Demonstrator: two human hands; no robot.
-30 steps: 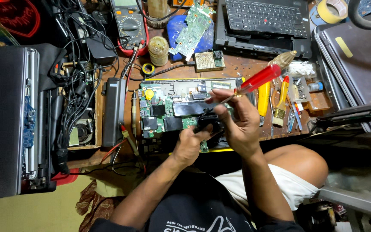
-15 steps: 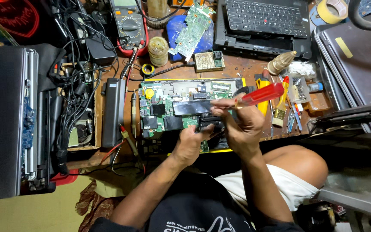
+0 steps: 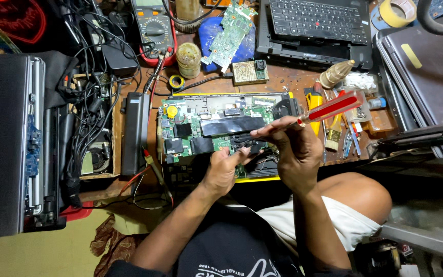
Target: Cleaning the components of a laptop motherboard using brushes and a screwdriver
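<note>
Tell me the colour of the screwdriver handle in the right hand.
Clear red, seen best in the head view: the screwdriver handle sticks out of the right hand.

Desk [image 3: 283, 77]: brown wood, worn, crowded | floor [image 3: 37, 254]: pale yellow-green, lower left | cloth [image 3: 109, 241]: patterned, on floor | light: even, overhead

Cable tangle [image 3: 85, 97] crowds left, tools [image 3: 342, 131] right, board [image 3: 206, 123] seemingly reachable

right hand [image 3: 293, 149]: grips red-handled screwdriver [image 3: 331, 107] | left hand [image 3: 224, 166]: on green laptop motherboard [image 3: 201, 125]
</note>
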